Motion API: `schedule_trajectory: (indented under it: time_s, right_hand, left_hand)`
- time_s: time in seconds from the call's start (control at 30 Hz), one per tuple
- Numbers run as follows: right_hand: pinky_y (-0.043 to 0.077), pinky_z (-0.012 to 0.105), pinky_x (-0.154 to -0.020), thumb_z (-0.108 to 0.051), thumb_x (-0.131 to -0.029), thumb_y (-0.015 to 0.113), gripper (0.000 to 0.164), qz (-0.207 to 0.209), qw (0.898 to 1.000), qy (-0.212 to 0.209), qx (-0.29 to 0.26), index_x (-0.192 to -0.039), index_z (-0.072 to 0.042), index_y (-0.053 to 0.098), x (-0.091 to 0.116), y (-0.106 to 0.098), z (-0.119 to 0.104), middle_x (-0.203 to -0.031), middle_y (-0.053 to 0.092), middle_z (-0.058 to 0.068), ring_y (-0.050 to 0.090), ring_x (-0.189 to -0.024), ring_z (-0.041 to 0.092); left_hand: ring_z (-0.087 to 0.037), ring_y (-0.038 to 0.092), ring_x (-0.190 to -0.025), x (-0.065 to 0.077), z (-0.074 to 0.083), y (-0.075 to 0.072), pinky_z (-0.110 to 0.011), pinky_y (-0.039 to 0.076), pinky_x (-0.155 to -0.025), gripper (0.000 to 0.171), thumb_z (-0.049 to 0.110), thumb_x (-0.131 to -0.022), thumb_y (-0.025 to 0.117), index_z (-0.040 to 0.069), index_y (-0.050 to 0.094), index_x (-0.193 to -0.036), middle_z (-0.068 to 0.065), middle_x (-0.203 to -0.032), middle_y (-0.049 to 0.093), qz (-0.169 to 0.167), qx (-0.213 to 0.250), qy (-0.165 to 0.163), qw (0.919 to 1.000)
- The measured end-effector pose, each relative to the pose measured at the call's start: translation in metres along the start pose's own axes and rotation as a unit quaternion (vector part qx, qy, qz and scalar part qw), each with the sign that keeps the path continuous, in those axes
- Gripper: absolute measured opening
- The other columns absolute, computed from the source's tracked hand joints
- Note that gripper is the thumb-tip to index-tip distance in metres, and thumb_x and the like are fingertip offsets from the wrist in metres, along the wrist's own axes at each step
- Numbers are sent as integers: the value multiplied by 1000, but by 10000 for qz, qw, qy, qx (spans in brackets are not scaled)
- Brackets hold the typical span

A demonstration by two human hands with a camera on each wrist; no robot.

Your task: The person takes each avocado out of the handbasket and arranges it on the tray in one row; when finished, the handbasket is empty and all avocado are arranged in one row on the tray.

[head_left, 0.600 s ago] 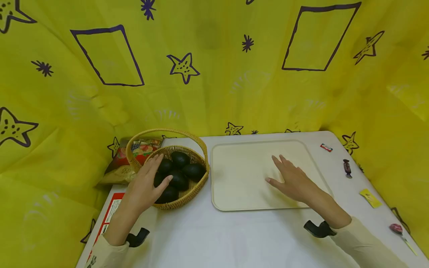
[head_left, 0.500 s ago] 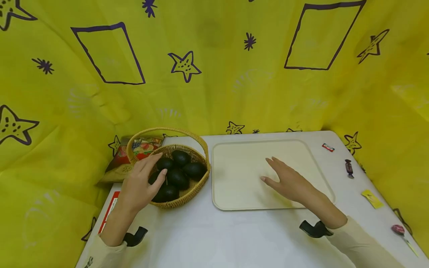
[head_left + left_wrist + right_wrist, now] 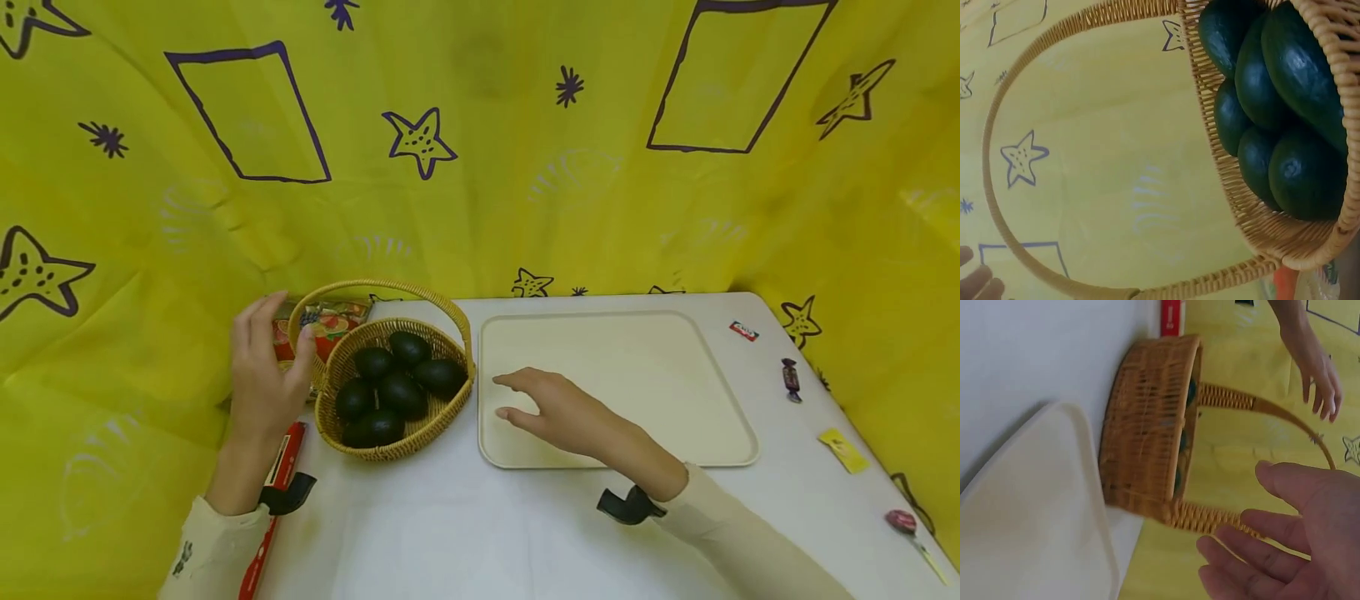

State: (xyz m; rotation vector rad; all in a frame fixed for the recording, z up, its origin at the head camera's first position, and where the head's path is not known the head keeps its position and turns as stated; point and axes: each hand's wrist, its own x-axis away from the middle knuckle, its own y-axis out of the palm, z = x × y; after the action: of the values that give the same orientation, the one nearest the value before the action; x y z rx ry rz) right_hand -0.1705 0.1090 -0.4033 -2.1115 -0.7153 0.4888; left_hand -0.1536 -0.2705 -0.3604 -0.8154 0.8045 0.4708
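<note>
A wicker basket [image 3: 431, 429] with a tall arched handle [image 3: 375, 287] stands left of centre, holding several dark green avocados [image 3: 402, 394]. My left hand [image 3: 266, 367] hovers at the basket's left side, fingers up and thumb apart, holding nothing; its fingertips peek into the left wrist view [image 3: 982, 281] beside the handle. Over the left part of a cream tray [image 3: 622, 367], my right hand [image 3: 555, 408] reaches toward the basket with loosely bent fingers and nothing in its grasp. In the right wrist view its fingers overlap the handle's near base; contact cannot be told.
Behind the basket lies a colourful packet [image 3: 341, 321] with fruit pictures. A red box [image 3: 288, 454] lies under my left forearm. Along the table's right side sit a small red wrapper [image 3: 744, 331], a dark wrapped candy [image 3: 791, 380], a yellow packet [image 3: 843, 451] and a lollipop [image 3: 902, 523].
My left hand has moved left and up, away from over the avocados to the basket's outer side. My right hand has moved left across the tray toward the basket.
</note>
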Motion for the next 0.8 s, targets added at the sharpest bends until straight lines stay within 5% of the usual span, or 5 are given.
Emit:
schedule_trajectory:
  time_s: [0.27,0.5,0.8]
  right_hand:
    - [47,44,-113,-29,-106,67,48,-433,9981,-443,16,-146,-4,61,-34,29,-30,-145,64,11,60,-135,27]
    - [51,40,-108,-29,-106,67,47,-490,9959,-758,53,-143,0,62,-55,45,-43,-141,65,13,62,-130,25]
    - [53,37,-105,-25,-106,68,46,-401,9965,-711,182,-142,1,62,-78,52,-50,-140,65,15,63,-129,25]
  left_hand:
    - [-46,50,-137,-3,-9,2,-67,40,-111,52,18,-106,66,8,51,-155,-26,-147,53,-581,106,-833,9948]
    - [-42,54,-105,-8,-9,3,-49,41,-88,47,27,-108,63,0,55,-146,-28,-129,56,-657,97,-1063,9921]
    - [-39,56,-106,-16,-10,1,-46,46,-91,49,40,-111,55,-7,57,-123,-27,-116,54,-831,-5,-1487,9854]
